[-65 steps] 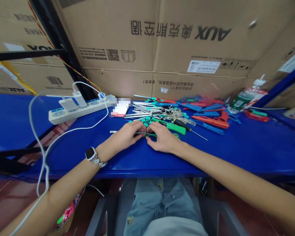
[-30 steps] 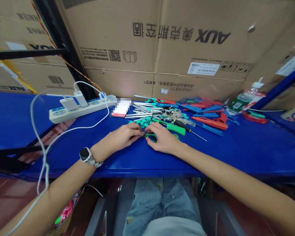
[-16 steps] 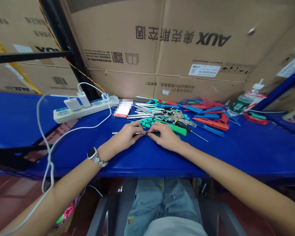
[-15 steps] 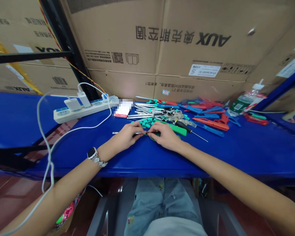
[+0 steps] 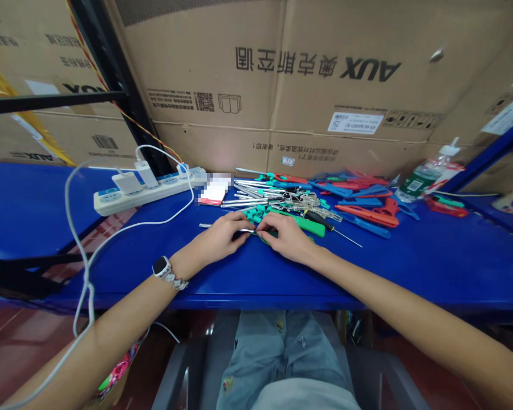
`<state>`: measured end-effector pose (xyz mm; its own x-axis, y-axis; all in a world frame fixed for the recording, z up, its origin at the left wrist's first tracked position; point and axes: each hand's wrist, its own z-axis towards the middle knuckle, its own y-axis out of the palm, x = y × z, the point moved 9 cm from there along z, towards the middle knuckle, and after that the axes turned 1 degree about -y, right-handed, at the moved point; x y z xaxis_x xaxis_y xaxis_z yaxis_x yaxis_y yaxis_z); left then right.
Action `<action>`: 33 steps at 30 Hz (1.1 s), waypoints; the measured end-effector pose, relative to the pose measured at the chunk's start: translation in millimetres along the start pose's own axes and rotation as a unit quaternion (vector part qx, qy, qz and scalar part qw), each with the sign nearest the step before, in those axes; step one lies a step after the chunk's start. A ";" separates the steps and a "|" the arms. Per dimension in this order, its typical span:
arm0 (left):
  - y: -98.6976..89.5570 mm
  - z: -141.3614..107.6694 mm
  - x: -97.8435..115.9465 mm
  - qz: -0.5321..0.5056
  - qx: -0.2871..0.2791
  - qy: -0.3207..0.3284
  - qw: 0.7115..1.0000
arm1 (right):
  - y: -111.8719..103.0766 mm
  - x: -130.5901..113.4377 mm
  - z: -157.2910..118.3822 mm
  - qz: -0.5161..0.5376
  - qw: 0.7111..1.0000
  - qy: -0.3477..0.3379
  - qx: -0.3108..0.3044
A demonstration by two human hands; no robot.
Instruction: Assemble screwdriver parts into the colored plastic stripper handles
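Observation:
My left hand [image 5: 231, 233] is closed in a pinch around a thin silver metal tube [image 5: 204, 225], whose far end pokes out to the left behind the wrist. Fingertip to fingertip with it, my right hand [image 5: 284, 234] is closed over a green plastic lighter casing [image 5: 265, 241], mostly hidden under the palm. The small join between the fingertips is too covered to make out. Just beyond the hands lie small teal plastic pieces [image 5: 256, 213], another green casing [image 5: 310, 225] and a screwdriver [image 5: 320, 220] with a black and yellow handle.
Silver tubes [image 5: 248, 199] with clear parts are heaped behind my hands. Red and blue lighter casings [image 5: 363, 212] pile up to the right, near a bottle [image 5: 423, 177]. A power strip [image 5: 149, 191] with white cables stands left; a large carton [image 5: 273, 91] walls the back.
The silver tube has shifted slightly to the right and tilted a little in my left fingers. Both hands stay close together in nearly the same place.

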<state>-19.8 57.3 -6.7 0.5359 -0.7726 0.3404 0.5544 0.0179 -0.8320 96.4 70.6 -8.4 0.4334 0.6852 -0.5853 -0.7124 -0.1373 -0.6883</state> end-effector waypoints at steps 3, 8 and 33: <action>2.2 -0.5 -2.6 0.008 -0.002 0.011 1.000 | -0.8 -1.7 -0.7 -0.004 1.000 -0.008 0.005; 5.6 -2.5 -5.4 0.017 -0.004 0.019 1.000 | -0.8 -8.5 -4.6 -0.040 0.999 -0.036 0.004; 1.5 -3.8 16.0 0.094 -0.016 0.029 0.995 | -16.1 -5.3 -1.5 0.062 0.998 0.028 0.017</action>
<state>-12.7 42.6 -4.2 0.5900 -0.7930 0.1518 0.4266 0.1465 -0.8925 106.3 68.2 5.1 0.3699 0.6230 -0.6893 -0.7804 -0.1943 -0.5944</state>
